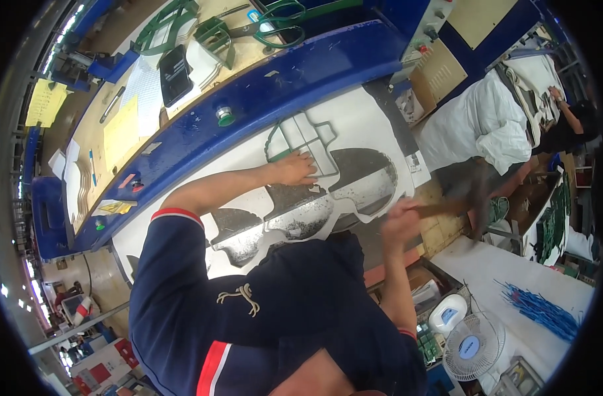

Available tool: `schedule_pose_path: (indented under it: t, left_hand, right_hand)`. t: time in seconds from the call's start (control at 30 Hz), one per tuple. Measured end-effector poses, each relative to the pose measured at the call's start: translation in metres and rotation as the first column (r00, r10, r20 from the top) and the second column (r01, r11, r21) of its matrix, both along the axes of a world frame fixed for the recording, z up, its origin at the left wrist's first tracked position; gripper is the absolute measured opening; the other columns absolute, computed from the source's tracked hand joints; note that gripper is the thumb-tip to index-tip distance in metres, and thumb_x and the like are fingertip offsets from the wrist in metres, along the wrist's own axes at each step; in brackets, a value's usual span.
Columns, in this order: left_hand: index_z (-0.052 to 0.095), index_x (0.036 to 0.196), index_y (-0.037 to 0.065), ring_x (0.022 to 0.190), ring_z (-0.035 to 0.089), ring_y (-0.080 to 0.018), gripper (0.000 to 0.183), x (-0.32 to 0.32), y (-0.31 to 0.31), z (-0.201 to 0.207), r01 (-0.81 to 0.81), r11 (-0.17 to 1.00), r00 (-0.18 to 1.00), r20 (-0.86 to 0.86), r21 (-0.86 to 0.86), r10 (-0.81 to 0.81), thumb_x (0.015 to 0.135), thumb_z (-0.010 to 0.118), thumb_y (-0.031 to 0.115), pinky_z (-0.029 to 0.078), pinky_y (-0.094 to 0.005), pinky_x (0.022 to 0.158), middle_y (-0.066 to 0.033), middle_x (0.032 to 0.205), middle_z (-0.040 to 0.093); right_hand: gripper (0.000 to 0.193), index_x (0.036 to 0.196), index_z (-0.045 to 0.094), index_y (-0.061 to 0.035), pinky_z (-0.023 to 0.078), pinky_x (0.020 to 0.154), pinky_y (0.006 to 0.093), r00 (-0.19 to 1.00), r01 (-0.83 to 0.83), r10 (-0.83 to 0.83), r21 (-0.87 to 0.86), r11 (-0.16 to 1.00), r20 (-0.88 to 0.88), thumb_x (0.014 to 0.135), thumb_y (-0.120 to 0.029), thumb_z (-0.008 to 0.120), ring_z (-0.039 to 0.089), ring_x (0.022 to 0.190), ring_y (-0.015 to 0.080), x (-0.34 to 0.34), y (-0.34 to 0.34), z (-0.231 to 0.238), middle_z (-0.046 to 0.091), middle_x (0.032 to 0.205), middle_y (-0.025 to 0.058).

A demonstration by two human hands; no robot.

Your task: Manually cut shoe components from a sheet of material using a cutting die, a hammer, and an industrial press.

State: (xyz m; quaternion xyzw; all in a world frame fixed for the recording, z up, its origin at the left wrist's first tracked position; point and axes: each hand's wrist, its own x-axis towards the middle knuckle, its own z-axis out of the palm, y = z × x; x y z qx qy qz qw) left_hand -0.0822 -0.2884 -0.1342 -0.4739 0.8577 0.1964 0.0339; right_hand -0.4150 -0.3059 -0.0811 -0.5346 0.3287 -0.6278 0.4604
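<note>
A green-edged cutting die (323, 136) lies on a white sheet (248, 163) below the blue machine beam. My left hand (293, 169) rests on the die's near left edge, its fingers spread and lying flat. To the right, my right hand (400, 223) is closed round the wooden handle of a hammer (440, 209). The hammer is raised beside the sheet, and its dark head is blurred by motion. Large rounded cut-outs in the sheet, close to my body, bare a dark, scuffed surface (301, 214).
On the ledge behind the blue beam (268, 79) lie a phone (175, 75), scissors (278, 30), papers and green dies (214, 41). At right are a white sack (476, 119), another person (572, 125), blue strands (539, 310) and a fan (473, 346).
</note>
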Motion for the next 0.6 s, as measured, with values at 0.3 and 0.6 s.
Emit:
schedule_pose_path:
  t: [0.3, 0.6]
  left_hand:
    - [0.064, 0.082, 0.006, 0.089, 0.057, -0.0287, 0.036, 0.006, 0.000, 0.026, -0.007, 1.000, 0.996, -0.090, -0.030, 0.004, 0.097, 0.054, 0.038, 0.042, -0.0415, 0.085, -0.0117, 0.083, 0.060]
    - [0.060, 0.071, 0.006, 0.082, 0.056, -0.0271, 0.040, 0.010, 0.006, 0.033, -0.192, 0.981, 0.948, -0.266, -0.034, 0.177, 0.094, 0.059, 0.039, 0.040, -0.0385, 0.082, -0.0102, 0.073, 0.055]
  right_hand:
    - [0.032, 0.089, 0.056, 0.0014, 0.045, 0.057, 0.0381, 0.825, 0.188, 0.063, 0.378, 0.907, -0.562, 0.103, -0.026, 0.047, 0.052, 0.055, 0.0328, -0.012, 0.012, -0.003, 0.054, 0.065, 0.0194]
    - [0.038, 0.079, 0.062, -0.0106, 0.049, 0.054, 0.0438, 0.212, -0.549, 0.193, 0.047, 0.835, -0.958, 0.078, -0.046, 0.076, 0.064, 0.060, 0.0297, -0.045, -0.010, -0.039, 0.060, 0.062, 0.0096]
